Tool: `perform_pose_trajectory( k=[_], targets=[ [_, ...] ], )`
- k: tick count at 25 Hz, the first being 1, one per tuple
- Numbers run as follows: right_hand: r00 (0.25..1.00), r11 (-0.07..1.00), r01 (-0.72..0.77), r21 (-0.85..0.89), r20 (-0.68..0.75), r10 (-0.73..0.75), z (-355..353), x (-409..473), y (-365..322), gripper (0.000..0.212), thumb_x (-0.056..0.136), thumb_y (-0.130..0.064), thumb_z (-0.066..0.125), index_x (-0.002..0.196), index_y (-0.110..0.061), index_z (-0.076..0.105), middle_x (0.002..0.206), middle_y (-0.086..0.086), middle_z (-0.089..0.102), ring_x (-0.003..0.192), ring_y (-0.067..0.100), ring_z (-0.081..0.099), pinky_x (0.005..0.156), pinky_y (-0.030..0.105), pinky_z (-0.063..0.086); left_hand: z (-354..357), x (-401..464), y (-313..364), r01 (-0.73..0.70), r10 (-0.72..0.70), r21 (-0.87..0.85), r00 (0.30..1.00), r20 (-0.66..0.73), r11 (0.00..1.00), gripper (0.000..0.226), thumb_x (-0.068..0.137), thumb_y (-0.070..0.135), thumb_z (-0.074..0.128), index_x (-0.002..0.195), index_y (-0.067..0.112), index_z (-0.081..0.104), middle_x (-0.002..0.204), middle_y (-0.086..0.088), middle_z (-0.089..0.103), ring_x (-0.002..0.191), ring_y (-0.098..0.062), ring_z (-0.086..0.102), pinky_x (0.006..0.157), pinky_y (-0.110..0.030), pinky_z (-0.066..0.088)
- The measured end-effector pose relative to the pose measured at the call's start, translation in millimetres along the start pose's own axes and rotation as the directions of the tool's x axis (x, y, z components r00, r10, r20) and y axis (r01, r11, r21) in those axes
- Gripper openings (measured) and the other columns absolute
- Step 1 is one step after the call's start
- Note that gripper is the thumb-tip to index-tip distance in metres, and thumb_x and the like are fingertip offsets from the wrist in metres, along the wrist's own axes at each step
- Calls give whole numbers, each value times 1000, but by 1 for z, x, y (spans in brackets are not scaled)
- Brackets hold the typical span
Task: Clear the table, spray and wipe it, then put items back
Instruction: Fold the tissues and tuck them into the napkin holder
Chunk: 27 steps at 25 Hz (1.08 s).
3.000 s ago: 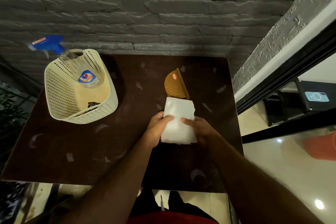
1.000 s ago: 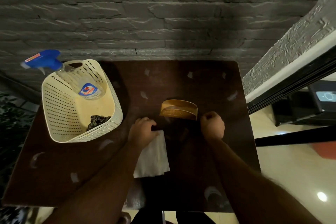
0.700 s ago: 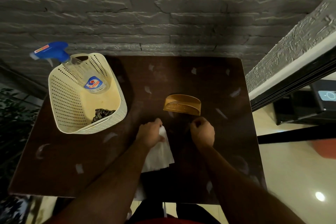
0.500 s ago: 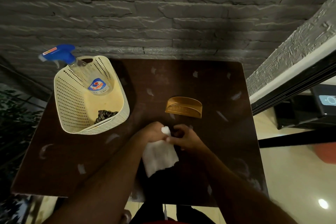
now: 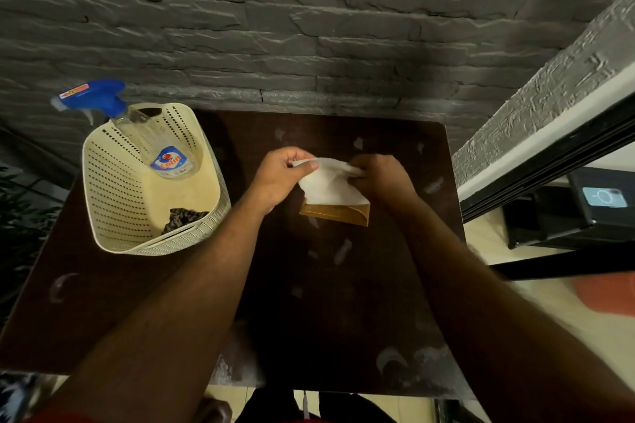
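With both hands, left (image 5: 276, 178) and right (image 5: 381, 178), pinching white paper napkins (image 5: 328, 185) over the brown plastic holder (image 5: 338, 213) mid-table, put-back step; next, seat them in its slot.

Grey stone wall (image 5: 309, 27) behind; plant (image 5: 20, 216) left; tiled floor (image 5: 549, 302) right.

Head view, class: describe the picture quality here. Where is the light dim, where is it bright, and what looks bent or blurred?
Head view: dim over the dark table and brick wall; bright floor at right; the white napkins stand out; wide-angle lens bows the wall's lines; forearms blur near the bottom edge; pale patches dot the tabletop, whether sheen or marks is unclear.
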State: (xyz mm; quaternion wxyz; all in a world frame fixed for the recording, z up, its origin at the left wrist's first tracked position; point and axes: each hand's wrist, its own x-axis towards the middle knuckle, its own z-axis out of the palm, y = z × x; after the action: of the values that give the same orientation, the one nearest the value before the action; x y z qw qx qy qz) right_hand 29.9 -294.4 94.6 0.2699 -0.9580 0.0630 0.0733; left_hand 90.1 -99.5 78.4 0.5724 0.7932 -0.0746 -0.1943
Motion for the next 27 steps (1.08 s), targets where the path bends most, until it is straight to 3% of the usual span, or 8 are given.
perform_pose_trajectory(
  k=[5, 8, 13, 16, 19, 24, 27],
  targets=[
    [998, 999, 44, 10, -42, -43, 12, 4, 12, 15, 87, -19, 62, 100, -20, 70, 84, -1, 69, 78, 19, 66, 68, 36, 54, 2, 7, -9, -40, 43, 146, 999, -21, 989, 15, 85, 23, 72, 99, 25, 70, 96, 12, 67, 92, -6, 62, 81, -23, 49],
    [1000, 999, -3, 38, 21, 2, 29, 3, 23, 18, 83, -17, 63, 99, -19, 71, 89, 4, 71, 85, 23, 66, 72, 35, 51, 3, 5, -13, -38, 44, 318, 999, -9, 947, 21, 86, 26, 70, 107, 24, 69, 94, 15, 66, 94, -4, 62, 80, -18, 47],
    [969, 989, -149, -5, 197, 147, 43, -5, 39, 31, 87, -38, 60, 114, -23, 61, 102, 7, 68, 92, 28, 65, 77, 38, 53, 11, 6, -28, -141, -4, 700, 980, 201, 700, 33, 94, 41, 53, 125, 31, 59, 117, 5, 64, 109, -16, 58, 90, -36, 47],
    [967, 979, -199, 44, 169, 189, 39, -10, 44, 42, 88, -53, 57, 116, -21, 56, 92, 3, 63, 83, 24, 62, 73, 36, 50, 22, 11, -31, -173, -24, 753, 970, 243, 634, 31, 98, 42, 44, 121, 28, 58, 116, 1, 61, 108, -20, 56, 82, -34, 42],
    [972, 981, -186, 49, 155, 176, 40, -10, 45, 38, 94, -48, 49, 109, -15, 60, 86, 1, 57, 79, 23, 58, 66, 31, 38, 28, 15, -29, -183, 4, 816, 976, 216, 548, 26, 99, 41, 42, 103, 23, 60, 98, -1, 65, 95, -24, 60, 75, -34, 39],
    [955, 965, -244, 93, 196, 222, 44, -5, 43, 45, 99, -46, 39, 99, -8, 64, 86, 6, 59, 84, 27, 60, 68, 31, 39, 20, 26, -21, -174, -119, 886, 962, 247, 429, 33, 99, 41, 37, 106, 19, 61, 108, -5, 64, 103, -24, 55, 91, -41, 36],
    [933, 948, -305, 90, 230, 278, 45, -3, 45, 46, 100, -44, 38, 105, -6, 64, 99, 14, 64, 96, 32, 61, 73, 30, 38, 18, 28, -20, -88, -289, 885, 926, 241, 458, 40, 100, 39, 29, 118, 19, 59, 122, -8, 58, 113, -26, 50, 95, -45, 33]
  ],
)
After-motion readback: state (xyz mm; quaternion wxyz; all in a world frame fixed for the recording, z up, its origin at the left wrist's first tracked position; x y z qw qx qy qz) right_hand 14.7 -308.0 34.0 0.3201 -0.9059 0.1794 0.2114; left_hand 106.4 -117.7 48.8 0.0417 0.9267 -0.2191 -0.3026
